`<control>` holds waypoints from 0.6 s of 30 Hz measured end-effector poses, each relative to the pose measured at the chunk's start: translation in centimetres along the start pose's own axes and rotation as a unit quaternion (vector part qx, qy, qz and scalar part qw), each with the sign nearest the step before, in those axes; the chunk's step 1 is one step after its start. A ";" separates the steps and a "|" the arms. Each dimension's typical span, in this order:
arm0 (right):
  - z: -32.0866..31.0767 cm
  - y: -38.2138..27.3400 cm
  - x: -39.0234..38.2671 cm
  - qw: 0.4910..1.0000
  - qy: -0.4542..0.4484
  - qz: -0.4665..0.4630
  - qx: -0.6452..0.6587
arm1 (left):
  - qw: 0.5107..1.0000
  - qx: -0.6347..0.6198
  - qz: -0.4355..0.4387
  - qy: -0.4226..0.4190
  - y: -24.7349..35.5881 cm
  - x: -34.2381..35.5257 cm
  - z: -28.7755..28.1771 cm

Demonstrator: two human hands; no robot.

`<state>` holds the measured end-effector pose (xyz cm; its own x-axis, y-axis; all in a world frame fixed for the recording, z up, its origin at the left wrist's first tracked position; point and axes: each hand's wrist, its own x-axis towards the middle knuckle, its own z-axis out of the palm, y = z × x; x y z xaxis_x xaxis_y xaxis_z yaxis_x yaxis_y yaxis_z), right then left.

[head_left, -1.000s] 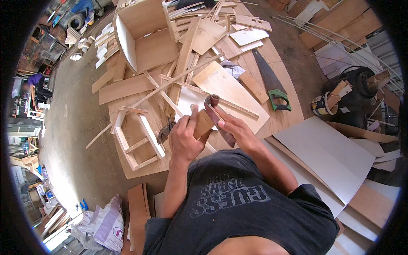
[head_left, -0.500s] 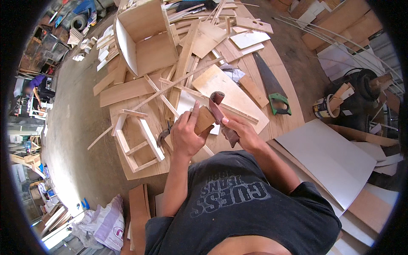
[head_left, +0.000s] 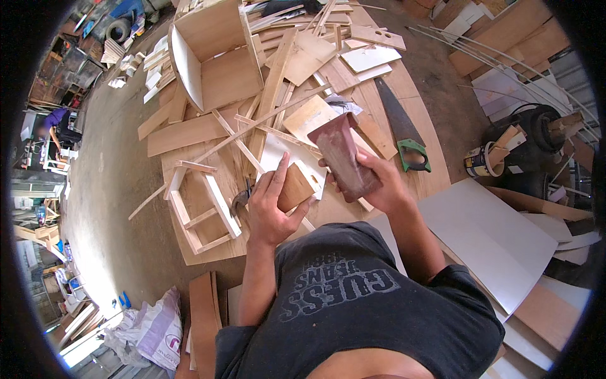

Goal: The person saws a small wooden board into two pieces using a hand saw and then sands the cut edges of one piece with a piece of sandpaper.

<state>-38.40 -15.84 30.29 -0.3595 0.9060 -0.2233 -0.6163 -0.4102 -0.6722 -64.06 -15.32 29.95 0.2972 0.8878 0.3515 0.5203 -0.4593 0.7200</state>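
Observation:
Between the fingers and thumb of my left hand [head_left: 270, 205] is a small brown wooden block [head_left: 295, 188]. My right hand [head_left: 386, 182] grips a piece of reddish-brown sandpaper [head_left: 346, 156], its worn face turned up and its far end curled. Block and sandpaper are apart, side by side above the cluttered worktable [head_left: 435, 177]. Left of my left hand lies a dark curved metal tool, perhaps a hammer head [head_left: 240, 201], partly hidden by the hand. A pale wooden frame [head_left: 203, 218] lies beyond it at the table's left edge.
A handsaw with a green handle [head_left: 404, 126] lies at the table's right. An open wooden box [head_left: 230, 82] stands at the back left among wood offcuts. White panels [head_left: 489, 234] lean at right, near a bucket [head_left: 483, 159]. Far left, another person [head_left: 58, 129] bends over.
My right hand has moved right, away from the block. The sandpaper has turned from edge-on to showing its broad face. The block stays in my left hand.

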 end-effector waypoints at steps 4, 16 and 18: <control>2.5 1.6 -1.1 0.995 0.016 0.001 -0.101 | 0.999 0.019 0.000 0.027 -0.1 -0.3 0.5; 3.6 3.0 -0.7 0.913 0.102 -0.024 -0.395 | 0.993 0.110 0.002 0.029 -1.2 0.6 1.1; 3.4 3.8 -0.4 0.911 0.117 -0.001 -0.396 | 0.995 0.101 0.004 0.026 -1.4 1.2 0.7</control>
<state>-42.95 -18.08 30.23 -0.1423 0.9420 -0.3038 0.1154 -0.2890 -0.9503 -63.85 -13.62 28.97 0.2635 0.8817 0.3915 0.6701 -0.4592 0.5832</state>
